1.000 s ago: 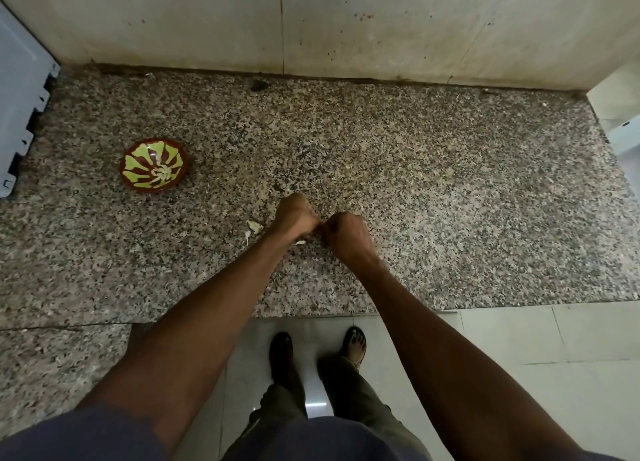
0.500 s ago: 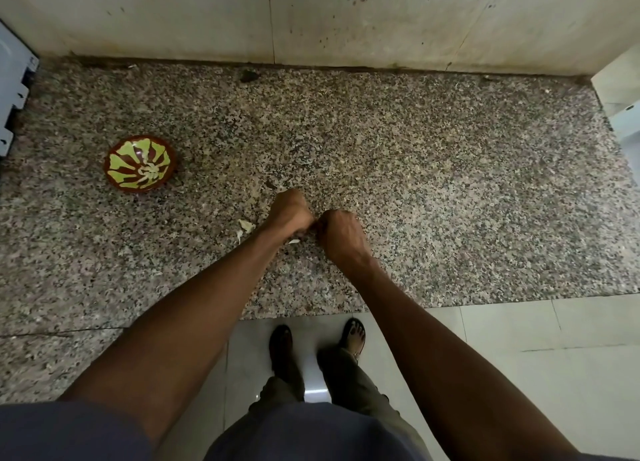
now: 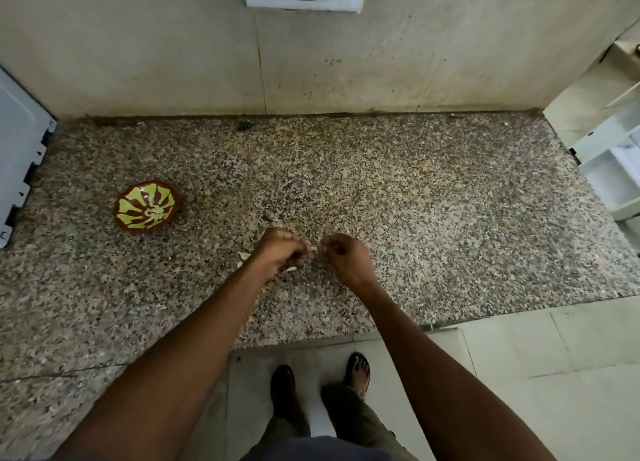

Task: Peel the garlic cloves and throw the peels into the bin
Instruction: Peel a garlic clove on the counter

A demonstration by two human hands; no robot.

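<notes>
the left hand (image 3: 282, 252) hangs over the counter (image 3: 433, 225) with its fingers curled round a garlic clove (image 3: 313, 249); only a pale tip shows, poking out toward the right hand (image 3: 343, 258). so the clove's long axis seems to run left to right, pointing across the small gap between the hands. the right hand is just beside that tip, fingers curled in a pinch; whether it holds a scrap of skin is too small to tell. it is the nearer hand for the next pull, which would likely go rightward, off the tip. loose peels (image 3: 242, 256) lie on the counter just under the left hand. a bowl (image 3: 147, 207) sits well apart to the left. no bin is in view.
</notes>
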